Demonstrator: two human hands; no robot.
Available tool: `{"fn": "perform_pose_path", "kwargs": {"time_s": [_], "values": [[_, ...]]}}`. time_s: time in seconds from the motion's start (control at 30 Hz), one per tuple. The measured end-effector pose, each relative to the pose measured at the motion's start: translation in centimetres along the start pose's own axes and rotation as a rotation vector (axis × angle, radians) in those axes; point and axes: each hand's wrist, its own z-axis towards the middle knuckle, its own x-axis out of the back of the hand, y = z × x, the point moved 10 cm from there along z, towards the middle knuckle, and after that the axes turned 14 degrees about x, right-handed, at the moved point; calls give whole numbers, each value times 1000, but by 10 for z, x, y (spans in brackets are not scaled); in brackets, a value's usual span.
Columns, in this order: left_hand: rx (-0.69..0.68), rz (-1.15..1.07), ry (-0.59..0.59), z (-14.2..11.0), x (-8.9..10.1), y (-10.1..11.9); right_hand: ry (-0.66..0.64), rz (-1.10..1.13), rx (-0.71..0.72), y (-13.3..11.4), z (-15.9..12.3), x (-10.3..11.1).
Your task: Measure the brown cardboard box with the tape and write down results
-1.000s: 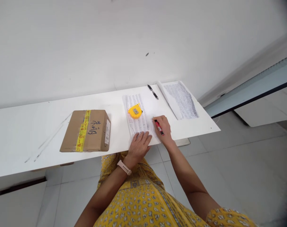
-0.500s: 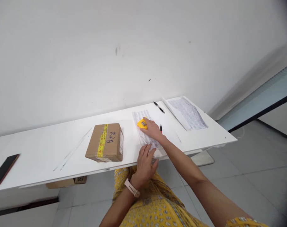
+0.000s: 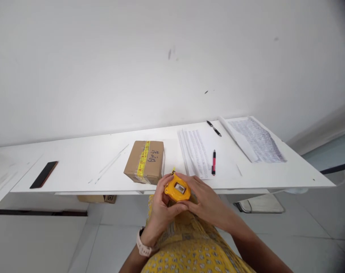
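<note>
Both hands hold a yellow tape measure in front of the table's near edge. My left hand is closed around its left side, thumb underneath, with a watch on the wrist. My right hand grips it from the right. A short yellow end of the blade shows at the top, by the left fingertips. Just beyond the hands sits a closed cardboard box with yellow tape and handwriting on top. To the right lie printed sheets, with a red and black pen resting on the paper.
A black pen lies near the wall. Further right is a sheet covered with dense writing. A dark flat object rests on the left of the white table. Below the table, another carton and a pale flat object are visible.
My right hand has put the red pen down on the paper and picked up the tape measure. It came toward me, and my left hand left the sheets to hold it too.
</note>
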Motion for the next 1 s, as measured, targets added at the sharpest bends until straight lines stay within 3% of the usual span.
{"fn": "perform_pose_path", "kwargs": {"time_s": [0.13,0.3,0.47,0.7,0.87,1.0], "values": [[50,-96,1,-9,20,5,-119,103,17,-4,7,-3],[192,-186,18,-22,44,3,-24,317,50,-11,15,-7],[290,-201,-69,-29,36,-7,-42,323,16,-11,18,-28],[213,-97,-112,-32,35,-6,-97,298,34,-19,23,-28],[35,200,-13,-41,52,14,-52,433,12,-10,27,-7],[33,372,138,-56,85,18,229,511,-16,9,52,38]]}}
